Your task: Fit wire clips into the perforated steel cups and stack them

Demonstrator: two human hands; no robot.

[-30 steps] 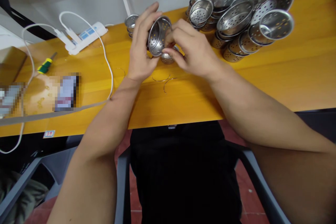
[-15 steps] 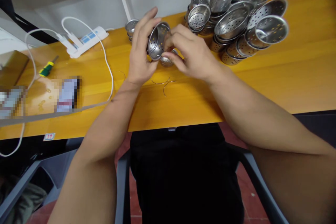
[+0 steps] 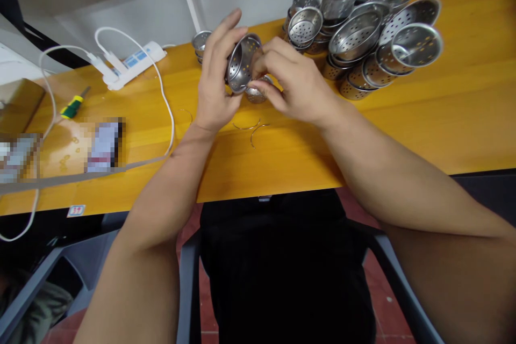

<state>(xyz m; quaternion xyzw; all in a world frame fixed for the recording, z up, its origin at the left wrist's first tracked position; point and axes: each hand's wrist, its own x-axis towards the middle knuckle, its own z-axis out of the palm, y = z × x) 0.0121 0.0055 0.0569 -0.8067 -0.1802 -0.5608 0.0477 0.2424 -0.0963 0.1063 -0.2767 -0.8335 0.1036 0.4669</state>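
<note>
My left hand (image 3: 215,83) is wrapped round a perforated metal strainer cup (image 3: 242,67), held tilted above the table with its mouth facing right and towards me. The thumb lies under the rim and the fingers run up its far side. My right hand (image 3: 288,78) is closed in a pinch at the cup's lower right rim; what lies between its fingertips is hidden. Behind and below them, a second small perforated cup (image 3: 257,95) stands on the table, partly covered. Nearer to me lie thin curved wire pieces (image 3: 246,128).
Stacks of perforated metal cups (image 3: 357,37) crowd the back right, and a smaller stack (image 3: 200,42) stands behind my left hand. A white power strip (image 3: 135,64) with cables, a green-yellow screwdriver (image 3: 72,107) and a blurred-out flat object (image 3: 102,145) lie to the left.
Both hands and the strainer cup keep almost the same position; the view has shifted very slightly.
</note>
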